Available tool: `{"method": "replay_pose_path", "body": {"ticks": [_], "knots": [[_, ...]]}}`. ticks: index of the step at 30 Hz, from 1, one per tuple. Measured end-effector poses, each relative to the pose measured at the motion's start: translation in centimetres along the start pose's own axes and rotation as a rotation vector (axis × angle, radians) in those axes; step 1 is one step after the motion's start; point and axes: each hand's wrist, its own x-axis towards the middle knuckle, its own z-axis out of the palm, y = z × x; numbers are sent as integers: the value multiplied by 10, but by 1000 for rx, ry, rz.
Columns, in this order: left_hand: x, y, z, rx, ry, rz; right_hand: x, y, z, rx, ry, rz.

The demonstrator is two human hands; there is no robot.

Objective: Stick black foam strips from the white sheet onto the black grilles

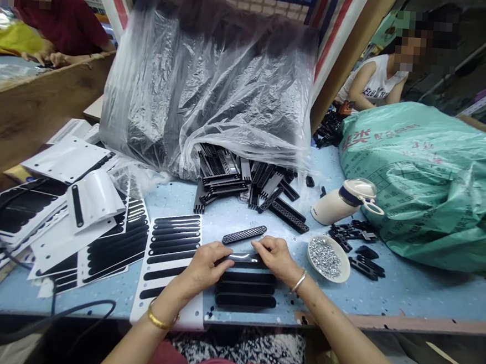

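Between my two hands a glossy black strip [244, 258] is stretched level above the blue table. My left hand [208, 263] pinches its left end, and my right hand [277, 256] pinches the right end. Just below lie several black bars [245, 300] side by side, smooth face up. Beyond my fingers rests a single black bar with a perforated pattern [244, 235]. Left of my left hand is a white backing sheet [172, 238] carrying rows of black stickers. What lies directly under the held strip is partly hidden.
A clear plastic bag [217, 80] spills black perforated bars [263, 183] at the back. Right of my hand stand a bowl of small metal parts [328, 259], a tilted white bottle [335, 205] and a green sack [426, 178]. Sticker sheets [114, 239] pile up left. Two people sit farther back.
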Motion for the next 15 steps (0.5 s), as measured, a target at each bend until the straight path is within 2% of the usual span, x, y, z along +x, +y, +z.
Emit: {"method": "replay_pose_path", "body": {"ticks": [7,12,15], "knots": [[-1,1,1,-17,7,-6,8,-18,11,-181,-134,-126],[-1,5,3,15,13,-33,5,-17,20,-282,-67,-243],[-8,12,-5,29,42,-78,4,-15,18,-258,-50,-289]]}}
